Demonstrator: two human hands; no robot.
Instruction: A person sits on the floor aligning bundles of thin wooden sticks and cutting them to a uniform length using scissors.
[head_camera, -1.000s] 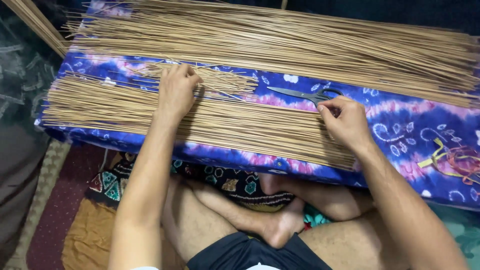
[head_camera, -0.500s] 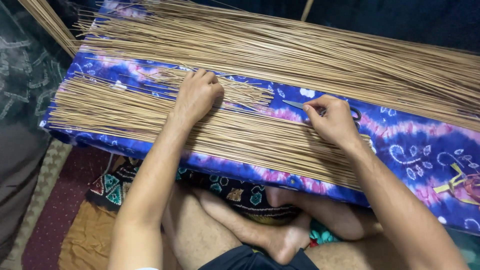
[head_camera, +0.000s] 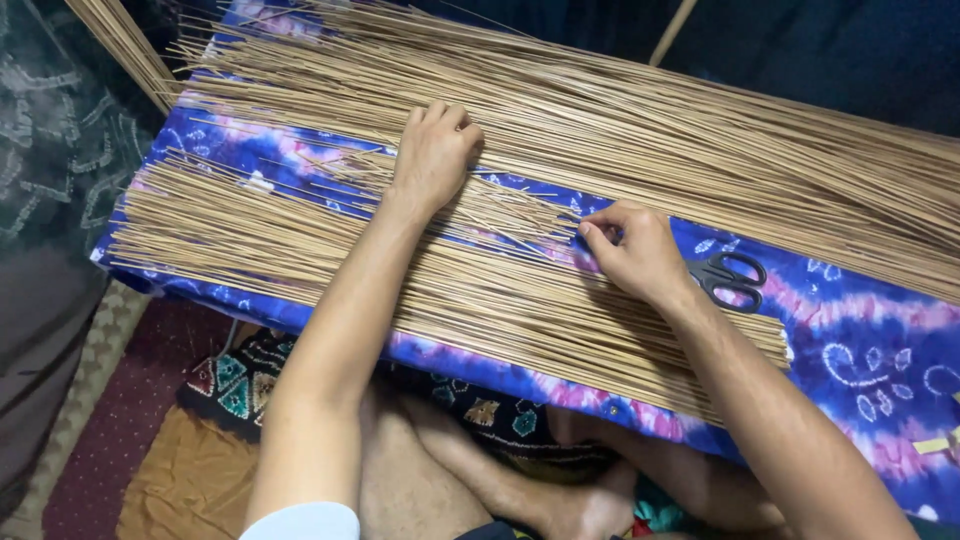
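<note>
head: 2 hands (head_camera: 432, 158) (head_camera: 632, 252), 1 scissors (head_camera: 728, 278), 2 stick piles (head_camera: 420, 290).

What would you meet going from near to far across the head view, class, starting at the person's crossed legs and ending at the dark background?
Crossed legs → near bundle of thin sticks → strip of blue-purple patterned cloth with black scissors → far bundle of sticks.
</note>
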